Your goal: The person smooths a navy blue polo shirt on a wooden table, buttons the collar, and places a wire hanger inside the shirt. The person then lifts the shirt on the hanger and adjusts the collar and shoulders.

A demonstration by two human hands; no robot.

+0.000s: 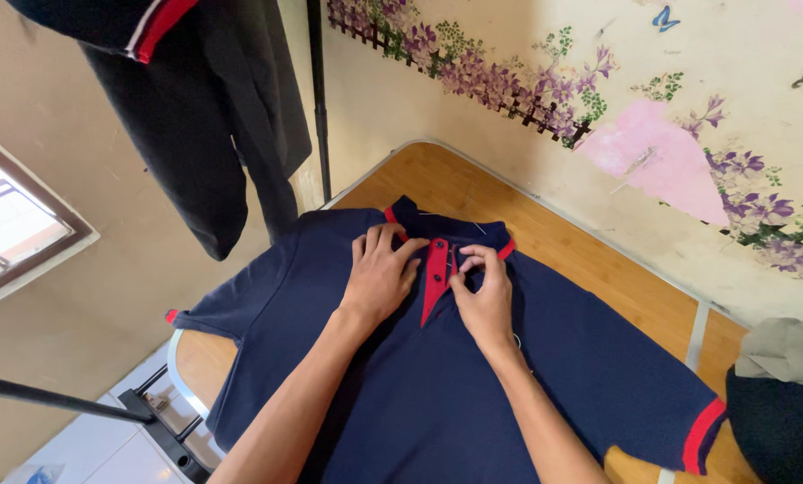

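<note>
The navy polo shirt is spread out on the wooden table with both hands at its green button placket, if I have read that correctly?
Not quite: the button placket is red, not green, as the head view shows. The rest holds: the navy polo shirt lies spread on the wooden table, with the left hand and right hand both at the placket.

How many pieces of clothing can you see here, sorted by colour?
Navy with red trim: 1, the polo shirt on the table, under the left hand and right hand
Black, hanging: 1, the garment
Dark, folded: 1
Beige, folded: 1
Total: 4
</note>
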